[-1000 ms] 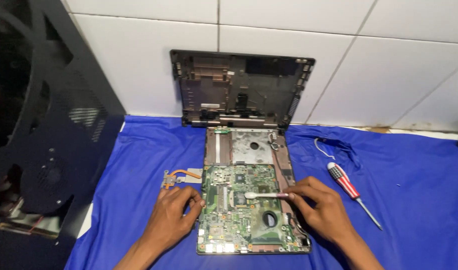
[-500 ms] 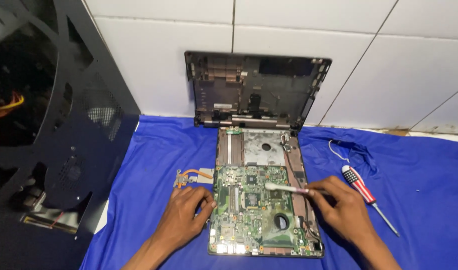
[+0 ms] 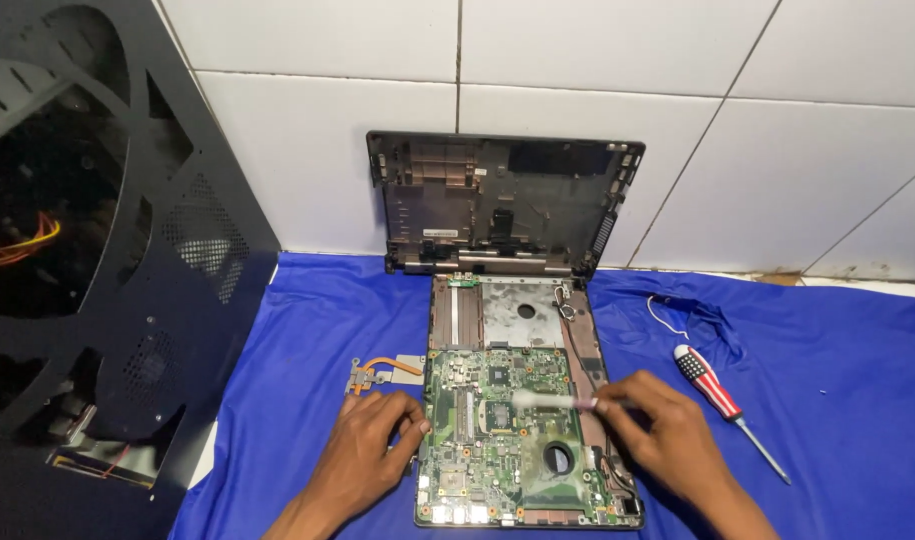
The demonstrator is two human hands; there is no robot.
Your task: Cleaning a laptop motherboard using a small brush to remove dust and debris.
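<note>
Brushing the green board [image 3: 508, 440] in the opened laptop shell on the blue cloth, right hand [image 3: 668, 440] pinching a pale brush [image 3: 550, 400] over the board's middle, left hand [image 3: 373, 440] loosely curled, holding nothing, steadying the board's left edge; next, probably gentle, short strokes; bristle tip blurred, board's near edge cut off.
</note>
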